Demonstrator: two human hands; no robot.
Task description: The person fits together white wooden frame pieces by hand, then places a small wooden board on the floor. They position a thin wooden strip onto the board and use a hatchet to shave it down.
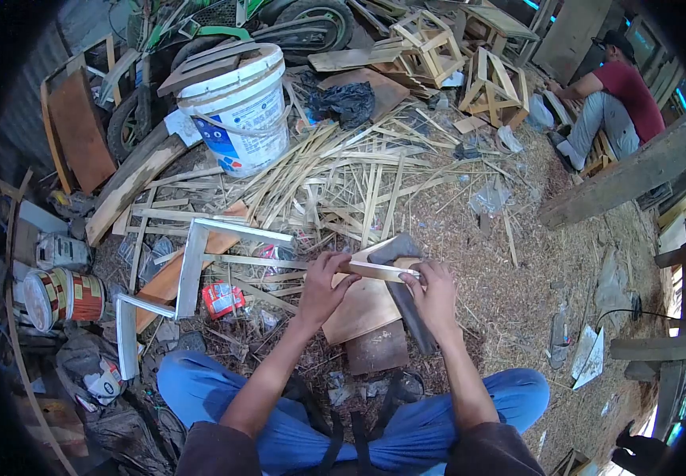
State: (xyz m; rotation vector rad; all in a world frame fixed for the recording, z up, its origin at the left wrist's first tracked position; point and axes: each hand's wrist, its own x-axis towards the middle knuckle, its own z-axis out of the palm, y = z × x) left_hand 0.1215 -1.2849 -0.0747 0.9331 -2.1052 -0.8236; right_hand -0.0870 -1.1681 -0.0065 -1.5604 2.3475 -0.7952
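Observation:
A short, pale wooden strip [376, 271] is held level between my two hands. My left hand [324, 287] grips its left end, with fingers and thumb closed around it. At the other end, my right hand [433, 295] pinches the strip. Just below lies a flat light-brown wooden board [361, 311], partly over a darker brown block [378, 349]. A dark hammer-shaped tool [411, 317] rests beside the board, its head behind the strip and its handle running down past my right hand.
Thin wooden slats [335, 178] litter the ground ahead. A white bucket [241, 115] stands at the upper left, near an angled pale wooden frame [192, 266] and a red packet [222, 299]. A person [617, 103] sits at the upper right beside a thick beam [636, 170].

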